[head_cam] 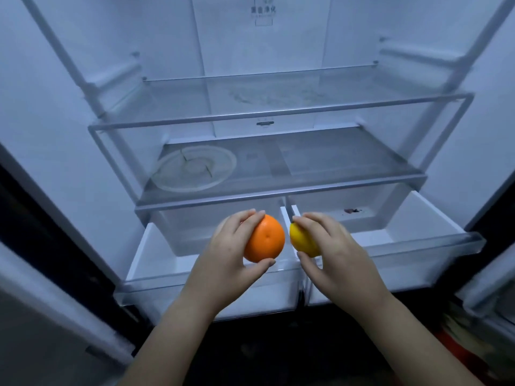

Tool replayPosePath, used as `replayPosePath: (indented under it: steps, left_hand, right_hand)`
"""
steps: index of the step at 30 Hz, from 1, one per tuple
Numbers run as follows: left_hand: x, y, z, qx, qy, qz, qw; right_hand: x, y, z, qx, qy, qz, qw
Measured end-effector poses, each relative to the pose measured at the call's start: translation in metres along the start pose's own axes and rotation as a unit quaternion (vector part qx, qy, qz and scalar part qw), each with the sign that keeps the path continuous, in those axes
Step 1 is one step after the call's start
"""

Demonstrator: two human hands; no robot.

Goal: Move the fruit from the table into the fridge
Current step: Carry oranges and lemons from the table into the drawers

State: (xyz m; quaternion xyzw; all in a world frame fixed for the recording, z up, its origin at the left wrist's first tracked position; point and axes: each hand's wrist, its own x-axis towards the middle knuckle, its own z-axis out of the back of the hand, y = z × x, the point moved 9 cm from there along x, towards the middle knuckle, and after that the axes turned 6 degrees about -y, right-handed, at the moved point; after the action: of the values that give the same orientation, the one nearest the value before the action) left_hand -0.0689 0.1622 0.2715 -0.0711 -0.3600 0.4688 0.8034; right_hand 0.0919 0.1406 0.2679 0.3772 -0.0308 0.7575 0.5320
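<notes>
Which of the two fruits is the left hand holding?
The orange, round and larger; the left hand grips it. The right hand holds the smaller yellow lemon.

The fridge's (pixel 55 93) lower glass shelf (pixel 334 168) carries a round clear plate (pixel 195 169) at its left; the open right drawer (pixel 429 215) holds a small dark scrap (pixel 351 210).

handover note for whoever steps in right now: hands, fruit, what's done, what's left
Left hand: grips the orange over the open left drawer.
Right hand: grips the yellow fruit by the left edge of the open right drawer.
Done: fridge open, both drawers out, both fruits at the fridge.
Left: set both fruits down inside and let go. The table is out of view.
</notes>
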Motion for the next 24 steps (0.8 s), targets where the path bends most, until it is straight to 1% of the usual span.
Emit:
replayPosePath:
  steps: [7,13,20,24]
  left_hand:
    - [0.028,0.040,-0.041,0.008,0.054,0.016,0.998]
    - [0.046,0.060,-0.068,0.004,0.093,0.038,0.995]
    - [0.053,0.079,-0.091,0.005,0.136,0.088,0.987]
    - [0.058,0.083,-0.101,0.002,0.158,0.093,0.983]
  right_hand:
    - [0.022,-0.040,-0.027,-0.016,0.041,-0.004,0.999]
    - [0.047,-0.092,-0.035,0.001,0.085,0.003,0.996]
    - [0.069,-0.135,-0.044,0.039,0.163,0.058,0.984]
    - [0.071,-0.156,-0.060,0.044,0.222,0.097,0.969]
